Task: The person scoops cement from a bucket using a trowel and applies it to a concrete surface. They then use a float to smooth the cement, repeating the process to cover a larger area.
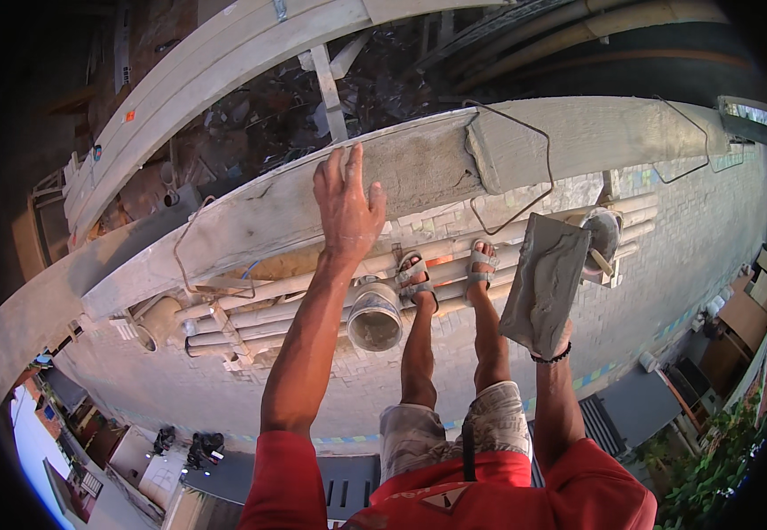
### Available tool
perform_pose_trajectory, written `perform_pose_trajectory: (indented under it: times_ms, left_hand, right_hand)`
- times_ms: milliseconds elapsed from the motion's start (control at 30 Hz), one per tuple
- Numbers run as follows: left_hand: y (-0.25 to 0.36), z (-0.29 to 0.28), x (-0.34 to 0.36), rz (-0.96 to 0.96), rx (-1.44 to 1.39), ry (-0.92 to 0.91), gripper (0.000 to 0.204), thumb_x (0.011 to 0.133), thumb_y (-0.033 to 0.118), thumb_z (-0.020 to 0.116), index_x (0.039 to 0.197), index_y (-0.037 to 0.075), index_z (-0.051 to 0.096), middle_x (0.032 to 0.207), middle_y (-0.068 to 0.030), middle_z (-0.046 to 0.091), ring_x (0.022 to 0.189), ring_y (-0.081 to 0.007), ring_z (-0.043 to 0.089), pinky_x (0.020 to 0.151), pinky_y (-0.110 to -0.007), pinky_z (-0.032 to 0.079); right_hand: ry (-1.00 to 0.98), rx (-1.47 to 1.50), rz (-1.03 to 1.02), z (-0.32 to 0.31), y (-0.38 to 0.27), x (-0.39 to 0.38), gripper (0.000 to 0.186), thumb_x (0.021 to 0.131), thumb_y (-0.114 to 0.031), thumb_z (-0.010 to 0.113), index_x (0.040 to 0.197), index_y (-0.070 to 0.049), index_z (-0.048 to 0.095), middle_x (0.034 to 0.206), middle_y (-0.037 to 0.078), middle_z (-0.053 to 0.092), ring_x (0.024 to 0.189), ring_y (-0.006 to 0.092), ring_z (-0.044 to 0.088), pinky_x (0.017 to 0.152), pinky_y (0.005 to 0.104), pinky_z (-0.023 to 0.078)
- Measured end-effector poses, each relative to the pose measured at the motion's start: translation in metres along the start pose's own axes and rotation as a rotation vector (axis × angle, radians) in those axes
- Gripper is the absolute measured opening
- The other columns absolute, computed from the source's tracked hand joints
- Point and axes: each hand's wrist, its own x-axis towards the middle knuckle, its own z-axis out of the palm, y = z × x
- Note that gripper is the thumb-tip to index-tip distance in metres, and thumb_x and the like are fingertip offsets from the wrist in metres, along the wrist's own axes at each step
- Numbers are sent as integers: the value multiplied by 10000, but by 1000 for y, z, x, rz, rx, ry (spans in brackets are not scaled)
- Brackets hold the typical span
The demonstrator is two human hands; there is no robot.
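My left hand (348,208) is open, its fingers stretched over the top edge of a long grey wall beam (268,203). My right hand (562,343) grips a rectangular plastering float (533,296), mostly hidden behind it. Wet grey mortar lies thick along the float's flat face. On the beam a fresh, smooth layer of mortar (569,141) ends in a ragged lip, right of a rougher, sandy stretch (423,163). Bent metal rods (547,146) hook over the beam.
Sandalled feet (416,276) stand on bamboo poles (299,314) beside the beam, high above a paved surface (339,389). A bucket (374,322) stands left of the feet; another mortar container (602,231) is at the right. Beyond the beam lies a dark drop with debris (264,128).
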Motion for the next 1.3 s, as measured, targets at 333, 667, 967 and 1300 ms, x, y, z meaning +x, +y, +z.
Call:
perform_pose_trajectory:
  times_ms: [333,667,967,1300]
  left_hand:
    - [-92,1,26,95,196,47,545,890,258,645,1363,28,502,1342,-189,481,1226,-376,432,1066,-512,306]
    - [-86,30,36,-3,149,142,233,912,299,584,1008,114,687,946,-46,662,951,-254,548,926,-416,358]
    - [-85,25,38,-12,112,114,205,898,260,584,978,103,689,913,-51,664,933,-255,554,907,-417,361]
    - [-84,26,38,-3,108,101,226,847,178,565,1003,77,694,958,-68,668,966,-269,557,922,-424,362]
  right_hand:
    - [-34,-1030,-372,128,-23,94,501,923,-227,648,1312,62,521,1099,146,663,979,201,641,830,338,529]
    - [42,-1995,-577,184,-10,164,492,808,-154,587,1294,-80,581,1046,203,670,922,401,658,812,479,532]
    - [42,-2070,-607,171,10,182,468,825,-146,602,1290,-99,586,1028,200,674,920,400,655,809,484,528]
    - [60,-2002,-743,184,50,265,437,841,-211,662,1258,-117,571,1029,170,654,939,388,630,841,462,508]
